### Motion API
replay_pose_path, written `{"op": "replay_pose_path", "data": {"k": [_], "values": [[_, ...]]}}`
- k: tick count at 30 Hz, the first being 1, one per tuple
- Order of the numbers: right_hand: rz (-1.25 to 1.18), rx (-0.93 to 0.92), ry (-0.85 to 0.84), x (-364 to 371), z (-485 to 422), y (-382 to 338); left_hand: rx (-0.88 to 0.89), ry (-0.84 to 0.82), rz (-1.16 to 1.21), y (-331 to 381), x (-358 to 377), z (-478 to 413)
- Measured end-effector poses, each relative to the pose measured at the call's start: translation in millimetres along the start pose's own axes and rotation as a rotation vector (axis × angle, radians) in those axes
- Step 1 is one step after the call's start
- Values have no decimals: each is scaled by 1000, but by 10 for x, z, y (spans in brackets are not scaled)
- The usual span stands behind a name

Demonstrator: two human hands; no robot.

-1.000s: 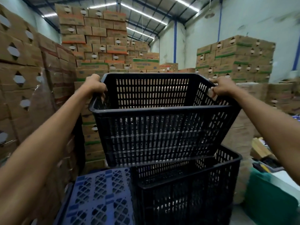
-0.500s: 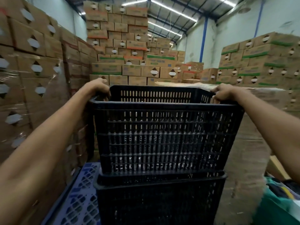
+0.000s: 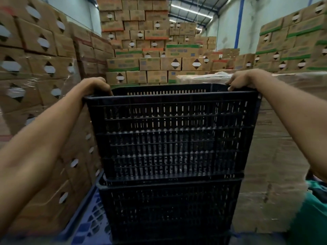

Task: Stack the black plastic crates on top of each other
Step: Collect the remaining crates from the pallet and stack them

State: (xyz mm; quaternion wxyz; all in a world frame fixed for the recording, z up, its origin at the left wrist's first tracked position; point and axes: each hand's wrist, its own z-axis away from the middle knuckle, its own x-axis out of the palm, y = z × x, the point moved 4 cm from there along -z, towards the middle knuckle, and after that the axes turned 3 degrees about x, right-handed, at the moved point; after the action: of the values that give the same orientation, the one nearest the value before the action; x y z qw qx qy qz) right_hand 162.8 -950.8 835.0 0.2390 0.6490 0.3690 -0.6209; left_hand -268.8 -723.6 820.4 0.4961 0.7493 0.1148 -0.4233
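Upper crate [image 3: 169, 131] seated on lower crate [image 3: 168, 209], base nested inside lower rim; stacking judged essentially complete, release pending. Left hand [image 3: 95, 86] and right hand [image 3: 242, 79] clamped on opposite top-rim corners, fingers curled over the edge. Rigid black plastic, slotted lattice walls, rectangular, tapering downward. Blue perforated pallet [image 3: 88, 218] alongside at left. Taped cardboard cartons [image 3: 150, 64] stacked behind.

Lower crate [image 3: 168, 209] is cut off by the bottom edge.
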Motion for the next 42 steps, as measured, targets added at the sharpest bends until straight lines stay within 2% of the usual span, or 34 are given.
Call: {"op": "replay_pose_path", "data": {"k": [2,7,13,21,26,29,33,36,38,42], "values": [[29,-23,-29,23,-82,-60,-25,-77,26,-93,-34,4],[77,-3,-36,80,-133,-148,-84,50,-111,-207,-66,-60],[167,16,-57,83,-57,-188,-144,-36,-285,-210,-123,-94],[175,72,-136,49,-6,-180,-192,-32,-340,-353,-205,-94],[210,27,-38,89,83,-178,-174,-12,-352,-346,-190,-124],[149,25,3,170,74,-96,-159,-77,-342,-298,-178,-151],[59,10,-71,214,68,-83,-216,-253,-323,-152,-133,-68],[50,-44,-64,225,70,-167,-259,-273,-374,-168,-44,8],[54,-86,-83,241,87,-211,-186,-238,-454,-206,-4,29],[55,-99,-125,269,149,-200,-55,-203,-416,-172,26,113]]}}
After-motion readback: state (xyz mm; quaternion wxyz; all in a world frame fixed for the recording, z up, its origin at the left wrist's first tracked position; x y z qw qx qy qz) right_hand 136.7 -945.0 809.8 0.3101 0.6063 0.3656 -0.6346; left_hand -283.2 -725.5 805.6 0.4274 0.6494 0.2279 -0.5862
